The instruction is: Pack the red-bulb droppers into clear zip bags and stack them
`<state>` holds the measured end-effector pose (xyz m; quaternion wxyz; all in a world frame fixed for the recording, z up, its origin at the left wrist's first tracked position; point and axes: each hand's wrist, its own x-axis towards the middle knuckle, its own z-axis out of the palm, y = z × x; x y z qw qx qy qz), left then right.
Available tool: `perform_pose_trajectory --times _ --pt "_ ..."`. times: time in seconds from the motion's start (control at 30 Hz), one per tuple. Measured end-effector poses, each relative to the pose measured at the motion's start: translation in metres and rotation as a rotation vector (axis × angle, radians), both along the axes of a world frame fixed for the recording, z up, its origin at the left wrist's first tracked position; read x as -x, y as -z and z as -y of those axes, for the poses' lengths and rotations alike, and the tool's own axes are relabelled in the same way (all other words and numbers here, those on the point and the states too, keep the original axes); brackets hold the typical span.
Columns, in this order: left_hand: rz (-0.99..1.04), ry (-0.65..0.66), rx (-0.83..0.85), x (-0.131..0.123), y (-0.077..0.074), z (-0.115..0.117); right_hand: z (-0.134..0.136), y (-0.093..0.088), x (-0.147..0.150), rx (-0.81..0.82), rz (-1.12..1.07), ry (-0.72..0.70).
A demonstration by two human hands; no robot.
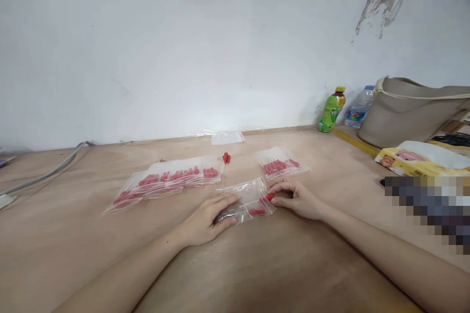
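A clear zip bag (244,190) lies flat on the table in front of me, its mouth toward the right. My left hand (211,217) grips the bag's left end, fingers on top and thumb at the near edge. My right hand (293,198) pinches the red bulb of a dropper (268,197) at the bag's mouth; its thin stem points left into the bag. A second red-bulbed dropper (256,211) is inside the bag, closer to me. Beyond the bag, two loose droppers (226,159) lie side by side with their bulbs pointing away.
Filled bags of red-bulbed droppers (179,173) overlap at the left, with more filled bags (281,162) at the right. Flat bags (227,138) lie by the wall. Rightward are a green bottle (330,112), water bottle (360,110), beige bin (400,112) and tissue pack (407,156). A grey cable (47,172) runs left.
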<state>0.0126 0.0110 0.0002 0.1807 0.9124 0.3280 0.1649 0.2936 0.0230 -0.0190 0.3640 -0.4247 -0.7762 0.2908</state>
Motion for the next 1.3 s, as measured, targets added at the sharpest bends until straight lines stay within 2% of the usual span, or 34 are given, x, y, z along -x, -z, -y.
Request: perform_pose_trajectory --times 0.2,0.33,0.57,0.63,0.77,0.87,1.0,1.17,1.3 --pt "0.014 0.007 -0.013 0.0 0.0 0.001 -0.002 -0.005 0.013 0.062 -0.025 -0.029" --pt "0.027 0.015 -0.009 -0.001 -0.001 0.001 -0.002 -0.003 0.018 0.128 -0.057 0.064" --pt "0.023 0.021 -0.007 -0.002 -0.002 0.002 0.0 -0.002 0.021 -0.033 -0.018 -0.039" --pt "0.016 0.033 -0.011 -0.002 -0.002 0.001 -0.004 -0.005 0.018 -0.047 0.004 0.034" --pt "0.002 0.037 -0.023 -0.002 -0.002 0.001 -0.025 -0.017 0.022 -0.13 0.085 0.302" --pt "0.008 0.041 -0.03 -0.003 -0.002 0.001 -0.051 -0.032 0.046 -0.149 0.185 0.305" --pt "0.02 0.048 -0.035 -0.003 -0.002 0.001 -0.091 -0.044 0.095 -0.042 0.29 0.379" --pt "0.015 0.043 -0.032 -0.003 -0.002 0.003 -0.119 -0.038 0.142 0.106 0.476 0.364" --pt "0.007 0.042 -0.038 -0.003 -0.003 0.003 -0.124 -0.036 0.15 0.165 0.585 0.331"
